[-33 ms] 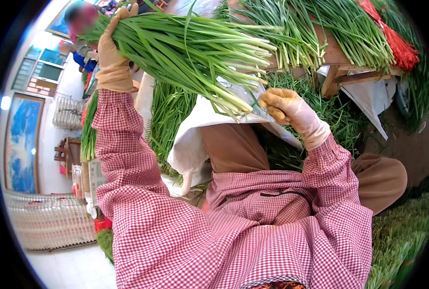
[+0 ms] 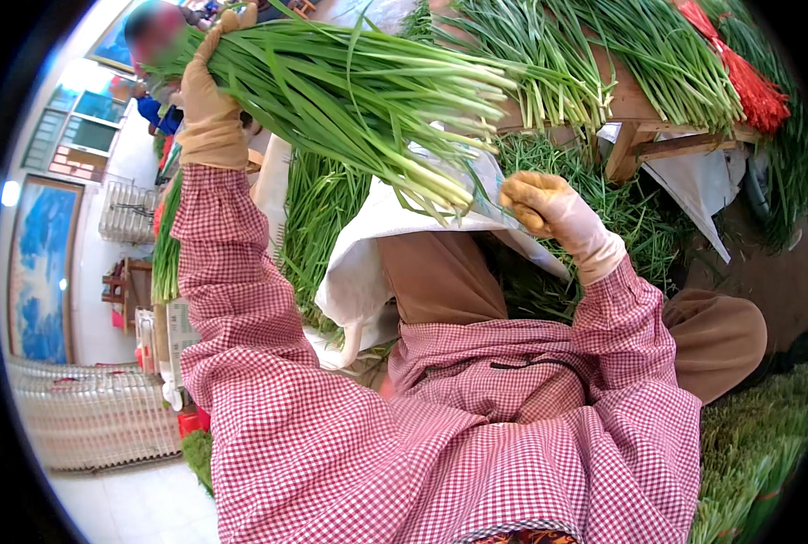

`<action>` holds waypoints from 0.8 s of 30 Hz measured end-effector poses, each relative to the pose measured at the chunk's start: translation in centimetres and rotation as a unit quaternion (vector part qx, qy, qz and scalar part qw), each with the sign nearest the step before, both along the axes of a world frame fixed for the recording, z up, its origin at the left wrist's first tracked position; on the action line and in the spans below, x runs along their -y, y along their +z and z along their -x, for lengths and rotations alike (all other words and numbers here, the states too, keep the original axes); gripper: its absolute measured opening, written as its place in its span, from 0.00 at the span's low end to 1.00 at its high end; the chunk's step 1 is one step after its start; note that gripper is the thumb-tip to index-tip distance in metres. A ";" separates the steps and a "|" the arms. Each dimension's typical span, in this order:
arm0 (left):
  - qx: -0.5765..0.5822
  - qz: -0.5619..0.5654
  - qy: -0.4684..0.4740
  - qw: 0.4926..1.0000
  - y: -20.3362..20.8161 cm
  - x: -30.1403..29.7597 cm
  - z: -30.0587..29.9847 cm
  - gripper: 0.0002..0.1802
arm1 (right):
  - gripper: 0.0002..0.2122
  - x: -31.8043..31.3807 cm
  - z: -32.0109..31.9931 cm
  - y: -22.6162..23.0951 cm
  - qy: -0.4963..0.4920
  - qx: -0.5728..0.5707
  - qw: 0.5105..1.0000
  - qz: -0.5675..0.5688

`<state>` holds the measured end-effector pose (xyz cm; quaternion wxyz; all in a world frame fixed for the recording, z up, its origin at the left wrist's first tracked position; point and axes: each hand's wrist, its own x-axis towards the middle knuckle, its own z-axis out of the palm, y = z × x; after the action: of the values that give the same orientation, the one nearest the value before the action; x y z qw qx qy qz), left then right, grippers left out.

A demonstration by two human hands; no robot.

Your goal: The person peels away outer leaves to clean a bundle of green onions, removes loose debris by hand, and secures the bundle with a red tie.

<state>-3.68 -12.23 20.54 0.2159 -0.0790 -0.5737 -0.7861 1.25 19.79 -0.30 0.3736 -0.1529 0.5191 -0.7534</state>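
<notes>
At upper left, the left hand (image 2: 206, 95) — in a tan rubbery glove — is gripping one thick bundle of chives (image 2: 349, 91), its long flat leaves stretching across the upper middle. Right of centre, the gloved right hand (image 2: 541, 204) is pinching the pale stem ends. Farther right, two more loose green bunches (image 2: 639, 54) are lying on a wooden bench (image 2: 635, 127) — beside one red tassel of ties (image 2: 748, 82).

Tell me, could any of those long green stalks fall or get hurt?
Maybe. The left hand holds the bunch of green stalks only at its leafy end, so the pale ends hang free and loose stalks could slip out. The right hand pinches near those ends, and a hard tug might snap a stalk. Fallen ones could land on the white sheet.
</notes>
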 end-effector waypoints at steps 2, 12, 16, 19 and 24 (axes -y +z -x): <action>0.006 -0.036 -0.010 0.999 0.7 0.3 0.5 0.15 | 0.09 -1.6 0.2 -3.6 -0.084 -0.068 0.986 -0.130; 0.038 -0.082 -0.315 0.945 1.7 1.8 0.4 0.15 | 0.12 0.3 1.3 6.1 -0.229 -0.182 0.956 -0.028; 0.008 -0.069 -0.310 0.948 1.4 0.5 0.6 0.15 | 0.11 2.1 2.7 4.9 -0.239 -0.227 0.944 -0.030; 0.009 -0.068 -0.314 0.947 1.6 0.1 0.4 0.15 | 0.11 2.2 2.6 4.9 -0.234 -0.236 0.942 -0.045; 0.000 -0.071 -0.298 0.952 0.8 0.2 0.0 0.13 | 0.11 1.9 2.1 5.2 -0.225 -0.226 0.946 -0.049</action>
<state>-3.71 -12.46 21.37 -0.0230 -0.2311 -0.4669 -0.8533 -0.88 17.87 4.87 0.0742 -0.1800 0.6471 -0.7372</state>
